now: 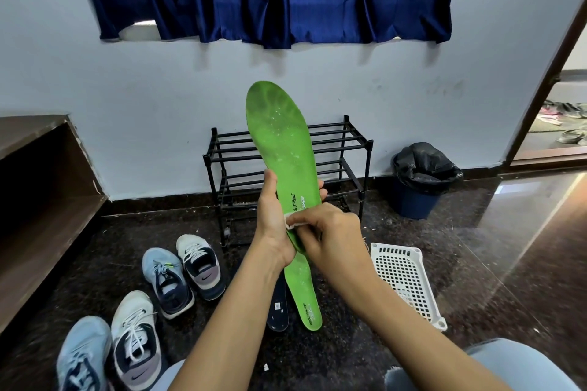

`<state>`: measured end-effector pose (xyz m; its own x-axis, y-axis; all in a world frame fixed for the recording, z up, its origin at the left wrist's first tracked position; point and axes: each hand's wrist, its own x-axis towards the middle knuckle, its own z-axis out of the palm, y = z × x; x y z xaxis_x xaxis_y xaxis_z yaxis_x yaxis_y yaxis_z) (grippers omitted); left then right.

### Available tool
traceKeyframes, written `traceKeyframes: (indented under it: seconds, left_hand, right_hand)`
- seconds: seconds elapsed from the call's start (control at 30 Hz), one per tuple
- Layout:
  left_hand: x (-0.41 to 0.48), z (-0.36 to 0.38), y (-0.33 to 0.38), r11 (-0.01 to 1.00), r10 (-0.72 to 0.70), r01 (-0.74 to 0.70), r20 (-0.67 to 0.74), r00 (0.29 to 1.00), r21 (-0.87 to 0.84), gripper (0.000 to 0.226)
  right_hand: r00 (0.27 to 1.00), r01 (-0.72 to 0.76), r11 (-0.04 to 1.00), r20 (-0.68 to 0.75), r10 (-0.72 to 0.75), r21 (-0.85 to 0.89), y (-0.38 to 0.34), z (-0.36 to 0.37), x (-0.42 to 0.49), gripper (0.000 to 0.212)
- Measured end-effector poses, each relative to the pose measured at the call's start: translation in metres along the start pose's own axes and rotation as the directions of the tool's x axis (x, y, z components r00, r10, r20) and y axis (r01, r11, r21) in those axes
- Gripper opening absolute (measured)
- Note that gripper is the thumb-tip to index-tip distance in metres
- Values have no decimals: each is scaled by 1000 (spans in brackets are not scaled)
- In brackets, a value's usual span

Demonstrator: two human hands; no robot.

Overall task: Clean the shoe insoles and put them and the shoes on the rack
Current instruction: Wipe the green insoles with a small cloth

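Dark polished floor point(476, 247) runs up to a pale wall point(158, 89), and a black rack point(355, 140) stands against that wall, straight ahead of the person.

The left hand point(273, 219) grips a green insole point(279, 130) at its waist, thumb on the near edge and fingers wrapped round the back. It holds the insole in the air in front of the rack. The insole's long axis stands nearly upright, with the toe up and leaning a little to the left and the heel down toward the person.

The right hand point(330, 235) pinches a small white wipe point(291, 222) against the face of the insole near the heel, just beside the left palm. Most of the speckled, dusty face lies above the wipe, toward the toe. The next stroke therefore most likely has to run up the long axis, away from the body. The right hand is the wiping hand and the left only steadies.

By count there are two green insoles. The second insole point(306, 295) lies flat on the floor under the hands. A dark insole point(278, 308) lies touching its left side, and I cannot tell whether another sits beneath it.

Four shoes point(166, 279) stand in two pairs at the left, well apart from the rack, which holds nothing visible. One white basket point(403, 276) lies at the right, and one bin point(422, 181) sits by the wall.
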<state>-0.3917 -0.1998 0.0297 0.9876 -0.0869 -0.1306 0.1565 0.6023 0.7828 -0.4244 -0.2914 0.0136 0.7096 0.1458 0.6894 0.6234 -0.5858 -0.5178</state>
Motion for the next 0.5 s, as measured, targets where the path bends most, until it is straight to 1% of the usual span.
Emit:
traceKeyframes:
  seconds: [0.13, 0.23, 0.33, 0.43, 0.5]
  left_hand:
    - [4, -10, 10, 999, 37, -38, -10, 999, -34, 79]
    - [4, -13, 14, 998, 49, -49, 1, 999, -39, 79]
    - [2, -8, 9, 998, 52, -52, 9, 999, -20, 80]
    - [0, -2, 1, 999, 25, -25, 5, 1000, 34, 79]
    - [1, -1, -2, 999, 16, -16, -3, 1000, 42, 79]
  right_hand:
    - [995, -37, 999, 89, 35, 16, -2, 2, -12, 21]
    - [991, -55, 998, 122, 54, 5, -3, 2, -15, 21]
    - [992, -64, 998, 110, 65, -15, -2, 0, -9, 21]
    - [996, -49, 998, 70, 51, -29, -1, -3, -5, 22]
    - [995, -58, 998, 81, 59, -16, 0, -6, -6, 22]
